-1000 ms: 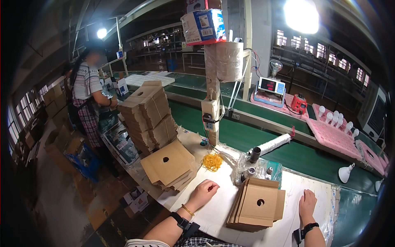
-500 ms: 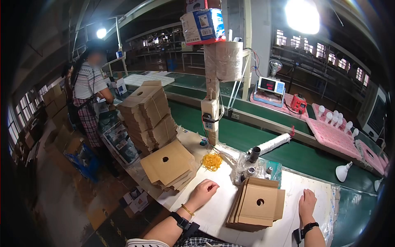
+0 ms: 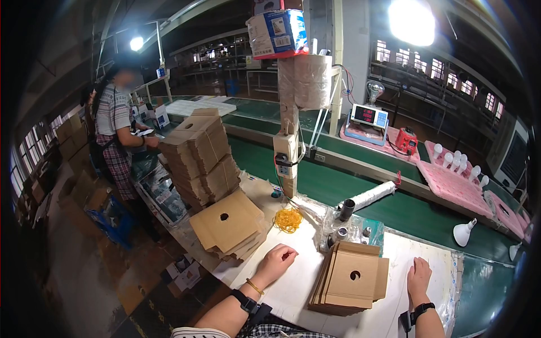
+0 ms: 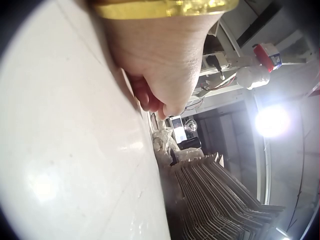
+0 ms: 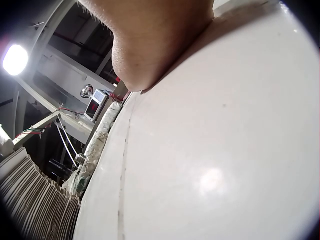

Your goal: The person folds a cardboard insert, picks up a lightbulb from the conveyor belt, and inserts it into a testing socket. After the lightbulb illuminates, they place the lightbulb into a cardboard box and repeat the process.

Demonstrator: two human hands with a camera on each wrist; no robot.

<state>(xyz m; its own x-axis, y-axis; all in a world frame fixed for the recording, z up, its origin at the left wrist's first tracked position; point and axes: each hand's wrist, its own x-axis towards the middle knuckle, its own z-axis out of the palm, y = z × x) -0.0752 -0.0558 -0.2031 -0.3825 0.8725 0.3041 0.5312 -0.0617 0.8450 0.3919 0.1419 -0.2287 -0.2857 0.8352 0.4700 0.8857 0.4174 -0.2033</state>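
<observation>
My left hand [image 3: 275,265] rests on the white tabletop [image 3: 304,235], fingers loosely curled around nothing; the left wrist view shows the same hand [image 4: 160,65] lying against the surface. To its right stands a stack of flat brown cardboard pieces [image 3: 352,279], the top one with a round hole. On the other side of that stack my right hand [image 3: 418,279] lies on the table, holding nothing, its fingers loosely bent. In the right wrist view only part of this hand [image 5: 150,45] shows, and its fingers are hidden.
More cardboard [image 3: 225,222] and a tall tied stack [image 3: 197,155] stand left. Yellow rubber bands [image 3: 288,220] lie near metal cylinders [image 3: 347,209]. Beyond are a green conveyor [image 3: 315,185], a meter [image 3: 367,117] and white bulbs [image 3: 463,232]. A person [image 3: 114,121] stands far left.
Both my hands stay in place. The head view has shifted slightly. A white bulb on the conveyor has moved left, and the person at the far left has moved their arms.
</observation>
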